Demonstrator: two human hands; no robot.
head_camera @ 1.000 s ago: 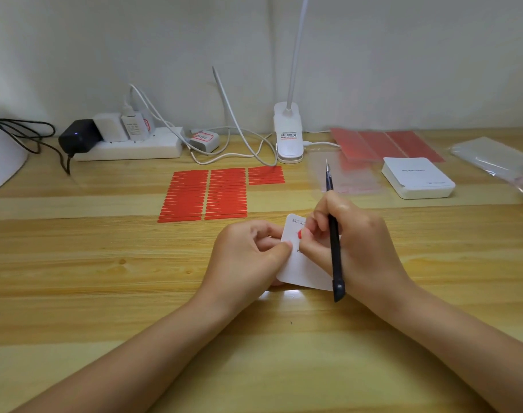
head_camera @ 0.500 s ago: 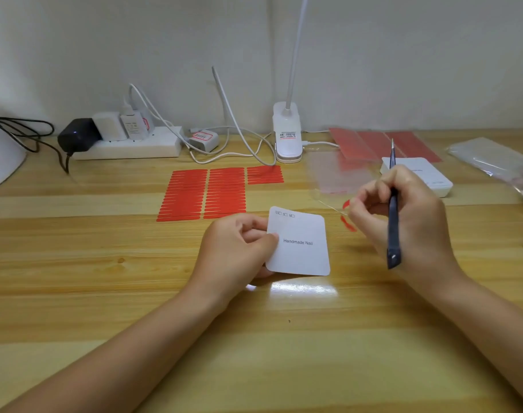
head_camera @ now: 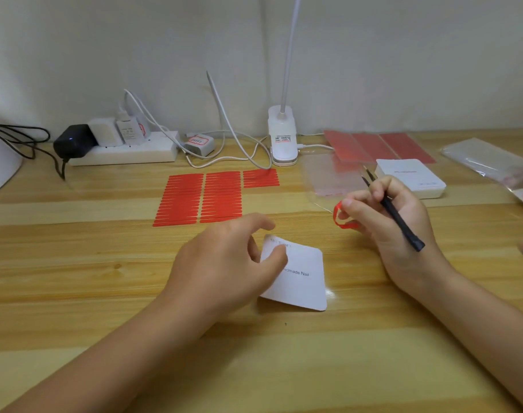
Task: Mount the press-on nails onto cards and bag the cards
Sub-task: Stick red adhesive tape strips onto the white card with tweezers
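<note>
On the wooden desk (head_camera: pixel 75 263), a white card (head_camera: pixel 302 278) is lying under the left hand (head_camera: pixel 224 263), whose thumb is pressing it; the right hand (head_camera: pixel 394 222), beside it, is gripping black tweezers (head_camera: pixel 397 216) and pinching a curled red strip (head_camera: pixel 340 217).

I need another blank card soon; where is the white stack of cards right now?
In the head view, the card stack sits far right on the table, just behind the right hand, in front of the red sheets.

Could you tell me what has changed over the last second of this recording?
The right hand drew away to the right of the white card, carrying off a peeled red strip while keeping the black tweezers. The left hand loosened its pinch; its thumb now rests on the card. The red strip sheets stayed put.
</note>
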